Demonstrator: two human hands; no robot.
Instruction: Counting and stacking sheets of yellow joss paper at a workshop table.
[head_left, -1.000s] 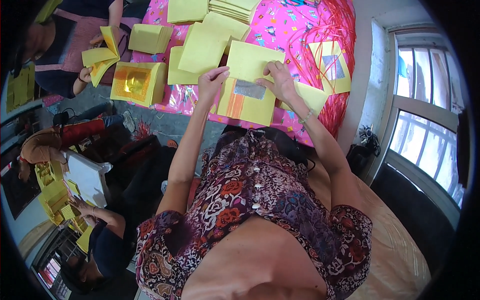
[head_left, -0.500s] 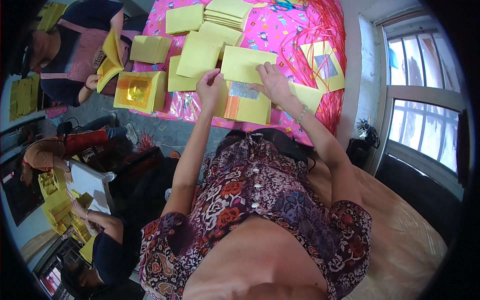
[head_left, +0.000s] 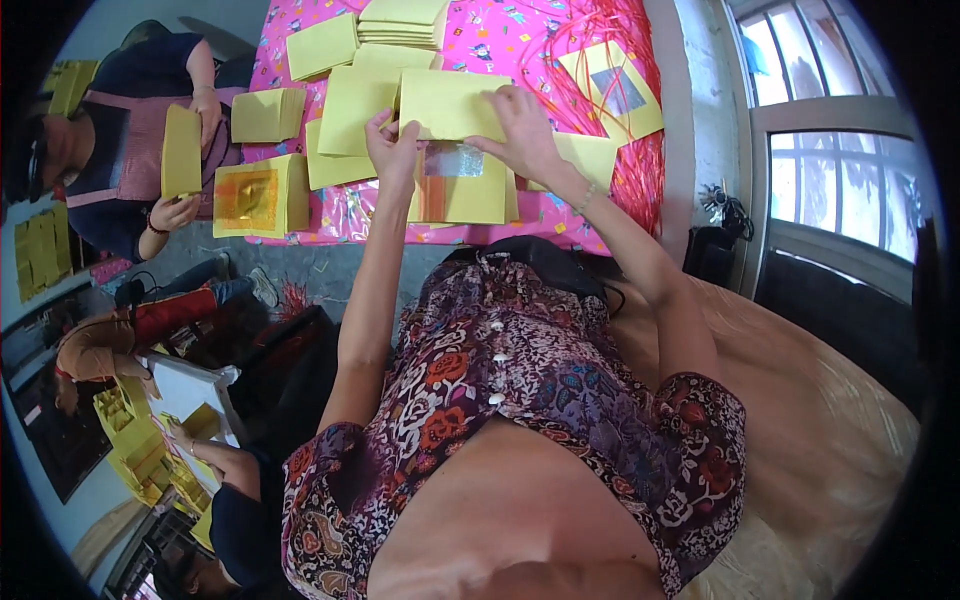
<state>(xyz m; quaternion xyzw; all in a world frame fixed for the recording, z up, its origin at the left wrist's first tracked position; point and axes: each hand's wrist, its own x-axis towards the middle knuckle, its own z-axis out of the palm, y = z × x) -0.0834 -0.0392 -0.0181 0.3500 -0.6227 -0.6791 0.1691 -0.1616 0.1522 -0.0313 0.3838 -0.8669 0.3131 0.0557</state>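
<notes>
My left hand (head_left: 394, 150) pinches the lower left edge of a plain yellow paper sheet (head_left: 450, 105), fingers closed. At the sheet's right end, my right hand (head_left: 527, 132) grips it, with the fingers over the upper corner and the thumb along the lower edge. Underneath lies a stack of yellow papers (head_left: 470, 203); its top one shows a silver foil patch (head_left: 455, 160) and an orange-red band. The raised sheet covers the stack's far part. Other plain yellow papers (head_left: 350, 110) lie just left of the sheet.
The pink patterned table cover (head_left: 330, 213) carries more yellow bundles (head_left: 268, 116) and a foil-faced one (head_left: 262, 200) at left. Red plastic strands (head_left: 640, 120) spread over the right side around a silver-patched paper (head_left: 618, 90). A co-worker (head_left: 130, 160) at left holds a yellow bundle (head_left: 181, 150).
The whole view has shifted, so the table sits farther left. Both my hands keep hold of the yellow sheet. The co-worker's spread papers are now brought together into an upright bundle.
</notes>
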